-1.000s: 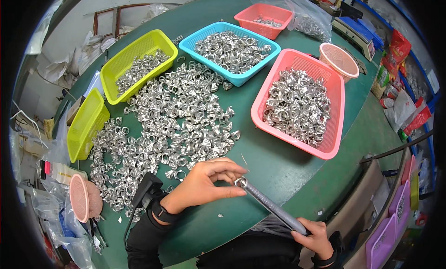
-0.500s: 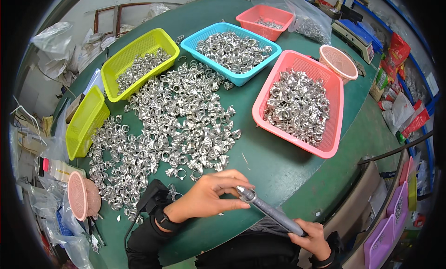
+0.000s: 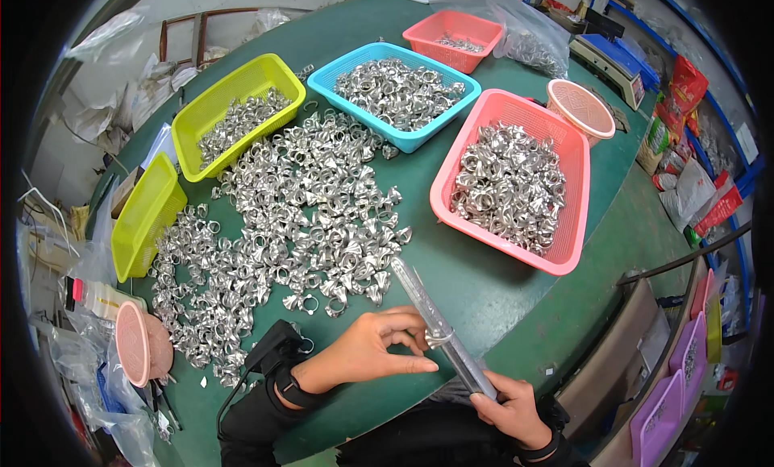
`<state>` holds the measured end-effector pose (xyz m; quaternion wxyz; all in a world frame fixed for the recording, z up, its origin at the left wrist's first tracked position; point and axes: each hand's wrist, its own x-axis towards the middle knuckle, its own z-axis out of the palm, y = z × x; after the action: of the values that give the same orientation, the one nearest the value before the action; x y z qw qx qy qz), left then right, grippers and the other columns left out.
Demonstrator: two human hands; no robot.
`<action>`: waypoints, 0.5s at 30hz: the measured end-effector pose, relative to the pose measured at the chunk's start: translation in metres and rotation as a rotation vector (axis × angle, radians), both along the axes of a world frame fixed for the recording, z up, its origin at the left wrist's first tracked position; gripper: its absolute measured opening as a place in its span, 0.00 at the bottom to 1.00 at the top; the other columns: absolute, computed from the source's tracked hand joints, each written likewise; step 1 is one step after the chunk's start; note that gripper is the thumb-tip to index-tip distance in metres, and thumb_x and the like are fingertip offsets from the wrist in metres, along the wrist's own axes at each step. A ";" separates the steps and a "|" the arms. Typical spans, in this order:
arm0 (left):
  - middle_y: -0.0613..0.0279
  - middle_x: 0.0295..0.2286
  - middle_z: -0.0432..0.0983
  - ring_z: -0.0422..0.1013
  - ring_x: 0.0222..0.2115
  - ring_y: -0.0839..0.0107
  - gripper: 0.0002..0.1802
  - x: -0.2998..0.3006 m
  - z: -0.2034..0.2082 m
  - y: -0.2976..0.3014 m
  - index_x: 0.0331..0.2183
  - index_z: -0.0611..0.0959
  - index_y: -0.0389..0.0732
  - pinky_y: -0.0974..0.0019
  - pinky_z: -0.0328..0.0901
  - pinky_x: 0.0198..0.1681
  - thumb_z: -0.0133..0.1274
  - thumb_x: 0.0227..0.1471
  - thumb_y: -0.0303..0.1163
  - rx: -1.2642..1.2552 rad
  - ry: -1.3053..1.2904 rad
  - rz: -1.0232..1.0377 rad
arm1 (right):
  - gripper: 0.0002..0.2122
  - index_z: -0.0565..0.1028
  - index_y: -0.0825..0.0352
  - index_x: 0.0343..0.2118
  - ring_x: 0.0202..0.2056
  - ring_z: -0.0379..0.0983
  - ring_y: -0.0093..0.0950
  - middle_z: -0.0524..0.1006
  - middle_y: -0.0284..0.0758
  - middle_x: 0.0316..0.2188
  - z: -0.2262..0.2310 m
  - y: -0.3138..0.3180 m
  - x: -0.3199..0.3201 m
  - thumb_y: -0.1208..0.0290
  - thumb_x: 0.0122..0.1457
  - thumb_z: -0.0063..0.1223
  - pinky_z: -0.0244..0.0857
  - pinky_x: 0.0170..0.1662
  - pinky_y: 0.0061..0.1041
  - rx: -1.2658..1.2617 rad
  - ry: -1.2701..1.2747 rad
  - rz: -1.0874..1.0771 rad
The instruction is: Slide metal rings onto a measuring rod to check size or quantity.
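Observation:
A grey tapered metal ring mandrel slants up and to the left over the near edge of the green table. Its thick lower end is in the closed grip of my right hand. Partway along the shaft sits a silver ring, around the rod. My left hand is beside that ring, thumb and fingers apart, some fingertips partly behind the shaft. Beyond my left hand spreads a large heap of silver rings.
Silver rings fill a blue basket, a large pink basket and a yellow-green basket. Another yellow-green basket leans at left. A small round pink basket stands near left. A scale stands far right.
The mandrel has swung more upright, its narrow end moving up and left. The ring, earlier near the tip at my left fingers, now sits partway along the shaft. My left fingers have opened.

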<state>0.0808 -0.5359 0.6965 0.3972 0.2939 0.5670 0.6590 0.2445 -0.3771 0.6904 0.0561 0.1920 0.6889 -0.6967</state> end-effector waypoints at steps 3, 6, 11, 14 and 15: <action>0.61 0.28 0.64 0.65 0.27 0.77 0.18 0.001 -0.004 -0.004 0.30 0.71 0.29 0.77 0.63 0.30 0.57 0.34 0.25 -0.043 0.021 0.032 | 0.13 0.69 0.72 0.35 0.17 0.58 0.11 0.67 0.25 0.17 0.004 -0.003 -0.005 0.75 0.44 0.51 0.53 0.18 0.10 -0.216 -0.044 -0.021; 0.62 0.27 0.65 0.65 0.28 0.79 0.16 0.003 -0.002 -0.007 0.31 0.71 0.29 0.78 0.62 0.31 0.55 0.35 0.24 -0.072 -0.052 0.038 | 0.14 0.68 0.72 0.36 0.18 0.59 0.11 0.68 0.26 0.19 0.004 -0.005 -0.008 0.76 0.44 0.51 0.54 0.20 0.10 -0.205 -0.023 -0.014; 0.63 0.23 0.65 0.63 0.25 0.79 0.12 0.009 0.006 -0.002 0.28 0.72 0.31 0.77 0.59 0.28 0.52 0.39 0.27 -0.053 0.000 0.184 | 0.15 0.65 0.74 0.38 0.16 0.58 0.12 0.66 0.27 0.16 0.002 -0.009 -0.009 0.78 0.45 0.48 0.52 0.18 0.11 -0.060 0.070 0.052; 0.62 0.21 0.65 0.61 0.22 0.77 0.11 0.015 0.006 0.002 0.27 0.73 0.31 0.76 0.57 0.26 0.50 0.41 0.29 -0.064 0.231 0.262 | 0.15 0.67 0.72 0.36 0.20 0.61 0.12 0.69 0.28 0.20 0.006 -0.008 -0.006 0.76 0.44 0.51 0.57 0.23 0.10 -0.018 0.059 0.033; 0.62 0.21 0.65 0.61 0.21 0.76 0.11 0.018 0.007 0.003 0.26 0.73 0.31 0.75 0.57 0.25 0.50 0.41 0.30 -0.033 0.263 0.295 | 0.15 0.67 0.72 0.36 0.20 0.61 0.12 0.69 0.28 0.19 0.008 -0.008 -0.005 0.75 0.44 0.52 0.58 0.24 0.11 -0.003 0.088 0.040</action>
<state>0.0984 -0.5333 0.7039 0.2236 0.2849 0.6615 0.6567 0.2392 -0.3848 0.6986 0.0397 0.1472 0.6933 -0.7043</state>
